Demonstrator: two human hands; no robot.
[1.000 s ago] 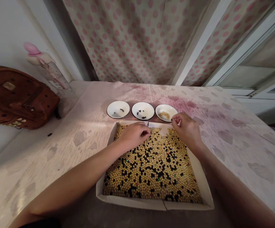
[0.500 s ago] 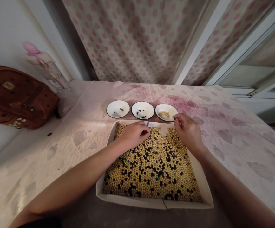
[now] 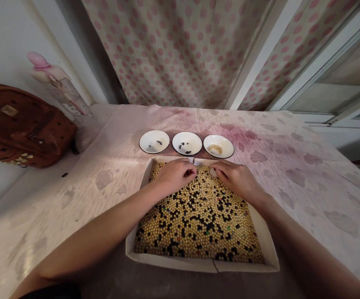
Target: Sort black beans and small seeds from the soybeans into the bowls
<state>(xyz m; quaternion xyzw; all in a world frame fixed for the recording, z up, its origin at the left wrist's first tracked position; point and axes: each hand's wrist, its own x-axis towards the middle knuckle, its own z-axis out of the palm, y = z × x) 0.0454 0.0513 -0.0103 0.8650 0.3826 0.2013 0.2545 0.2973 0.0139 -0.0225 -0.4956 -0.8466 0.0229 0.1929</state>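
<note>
A shallow cardboard tray holds a layer of small gold beads mixed with black ones and a few coloured ones. My left hand rests over its far side, fingers curled inward; whatever they may hold is hidden. Just to the right, my right hand hovers at the tray's far right part, thumb and fingers drawn together beside a bare patch of the tray floor. Its fingertips are too small to show a bead. Beyond the hands, a white bowl contains gold beads.
A middle bowl and a left bowl, both dark-rimmed, contain a few dark beads. A brown backpack sits at the left beside a pink-topped object. A patterned cloth covers the table; a dotted curtain hangs behind.
My right hand has moved left and nearer, from the edge of the right bowl to the far part of the tray. My left hand has stayed in place.
</note>
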